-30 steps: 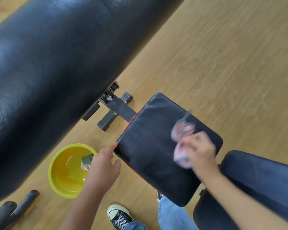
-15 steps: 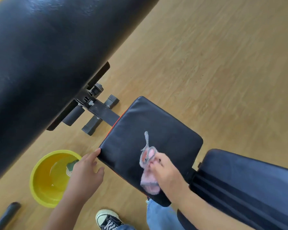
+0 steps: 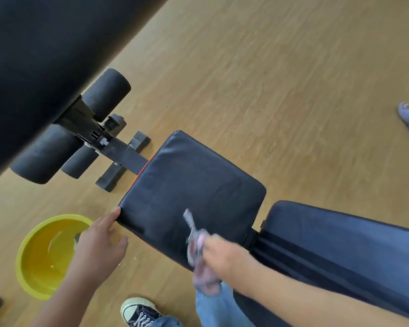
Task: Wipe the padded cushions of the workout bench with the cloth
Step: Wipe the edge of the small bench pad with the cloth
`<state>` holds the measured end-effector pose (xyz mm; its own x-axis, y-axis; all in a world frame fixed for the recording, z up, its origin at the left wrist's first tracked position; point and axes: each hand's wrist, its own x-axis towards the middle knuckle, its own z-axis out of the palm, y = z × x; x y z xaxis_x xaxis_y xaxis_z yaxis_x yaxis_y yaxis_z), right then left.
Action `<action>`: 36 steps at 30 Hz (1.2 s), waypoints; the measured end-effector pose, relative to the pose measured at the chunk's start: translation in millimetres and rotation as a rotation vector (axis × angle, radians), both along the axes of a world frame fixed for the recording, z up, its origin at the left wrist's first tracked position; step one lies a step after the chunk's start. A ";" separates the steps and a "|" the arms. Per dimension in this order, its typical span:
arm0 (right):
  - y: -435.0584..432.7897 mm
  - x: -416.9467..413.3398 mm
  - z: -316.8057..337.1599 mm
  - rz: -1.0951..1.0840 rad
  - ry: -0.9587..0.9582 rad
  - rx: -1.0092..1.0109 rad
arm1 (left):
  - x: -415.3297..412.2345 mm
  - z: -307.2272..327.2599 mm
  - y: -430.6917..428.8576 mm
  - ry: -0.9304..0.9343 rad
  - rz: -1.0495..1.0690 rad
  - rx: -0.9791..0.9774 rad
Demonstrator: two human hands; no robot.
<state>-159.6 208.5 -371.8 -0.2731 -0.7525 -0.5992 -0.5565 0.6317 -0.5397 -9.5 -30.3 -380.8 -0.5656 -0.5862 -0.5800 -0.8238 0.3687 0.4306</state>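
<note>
The black seat cushion (image 3: pixel 191 185) of the workout bench lies in the middle, with the longer back cushion (image 3: pixel 340 246) to its right. My right hand (image 3: pixel 224 256) grips a pink and grey cloth (image 3: pixel 198 260) at the seat cushion's near edge, blurred by motion. My left hand (image 3: pixel 99 244) rests with its fingertips on the cushion's near left corner and holds nothing.
A yellow basin (image 3: pixel 43 256) with water stands on the wood floor to the left of my left hand. Black foam rollers (image 3: pixel 104 95) and the bench frame (image 3: pixel 118 154) sit beyond the seat. A large black padded surface (image 3: pixel 45 55) fills the upper left. My sneaker (image 3: pixel 139 312) is below.
My right hand has dragged the cloth from the seat cushion's far right part to its near edge. The view has shifted, so the foam rollers now show. My left hand stays at the corner.
</note>
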 end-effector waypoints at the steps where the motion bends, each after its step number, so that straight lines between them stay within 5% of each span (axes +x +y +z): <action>1: 0.7 2.2 9.7 0.159 0.007 -0.005 | 0.0 0.7 1.3 -0.002 0.004 0.004; 4: 4.1 -52.5 -9.5 0.114 0.047 0.098 | -1.3 3.5 4.3 -0.016 -0.014 0.023; 7: 26.2 -119.1 -14.2 -0.396 0.361 0.001 | -2.1 4.2 3.4 -0.044 -0.051 0.008; 8: 37.0 -116.1 -15.3 -0.386 0.532 -0.043 | -2.7 4.5 3.4 -0.052 -0.063 0.002; 9: 43.8 -99.0 -11.8 -0.286 0.623 -0.043 | -3.5 4.6 3.3 -0.058 -0.072 -0.004; 12: 63.7 -3.3 1.1 0.445 0.510 0.001 | -5.5 5.3 2.9 -0.076 -0.086 -0.018; 15: 71.4 -4.3 -2.8 0.613 0.484 -0.103 | -5.3 5.2 6.2 -0.084 -0.079 -0.024; 19: 64.2 -119.4 -15.5 -0.178 0.615 0.017 | -4.1 0.4 5.6 -0.086 -0.098 -0.061; 21: 64.0 -123.9 -19.0 -0.383 0.580 0.086 | -3.5 -0.6 6.9 -0.078 -0.090 -0.068; 23: 59.0 -89.8 -24.8 -0.161 0.523 0.110 | -3.8 -1.6 8.7 -0.077 -0.083 -0.065; 27: 71.9 6.0 -9.9 0.705 0.242 0.017 | -3.4 -1.8 13.5 -0.081 -0.094 -0.067; 29: 68.2 14.4 -17.0 0.889 0.205 -0.047 | -3.7 -1.7 11.9 -0.068 -0.095 -0.073; 30: 57.5 6.4 -16.3 0.862 0.236 -0.051 | -3.3 -1.8 11.5 -0.063 -0.100 -0.076; 32: 33.6 -44.2 -23.9 0.456 0.444 -0.158 | -2.1 -2.7 11.5 -0.059 -0.113 -0.079; 34: 29.9 -95.1 -27.9 -0.135 0.508 -0.058 | -1.1 -3.2 10.7 -0.062 -0.113 -0.080; 36: 26.2 -103.8 -34.6 -0.362 0.588 -0.037 | -1.1 -3.2 10.2 -0.054 -0.116 -0.076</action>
